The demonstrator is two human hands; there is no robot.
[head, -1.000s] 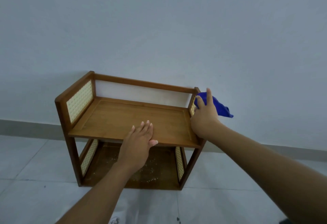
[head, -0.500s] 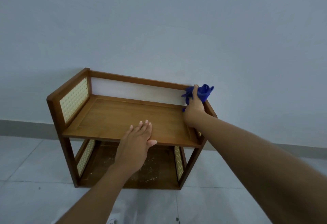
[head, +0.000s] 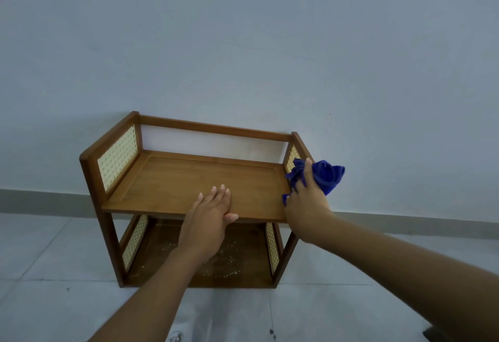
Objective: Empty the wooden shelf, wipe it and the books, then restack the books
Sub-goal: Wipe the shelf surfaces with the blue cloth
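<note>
A small wooden shelf (head: pixel 172 179) with two levels and cane side panels stands on the floor against the wall. Its top level holds nothing; the bottom board shows pale specks. My left hand (head: pixel 209 213) rests flat on the front edge of the top board, fingers straight. My right hand (head: pixel 306 201) grips a blue cloth (head: pixel 328 177) against the shelf's right side panel, near its front end. No books are in view.
A pale wall (head: pixel 270 44) rises behind the shelf, with a grey skirting strip (head: pixel 40 201) along its foot. The floor (head: pixel 54 247) is light tile. White plastic sheeting with a printed mark (head: pixel 176 336) lies at the bottom edge.
My right hand with the blue cloth has slid from the back of the right side panel's top rail forward to its front. My left hand has stayed on the top board.
</note>
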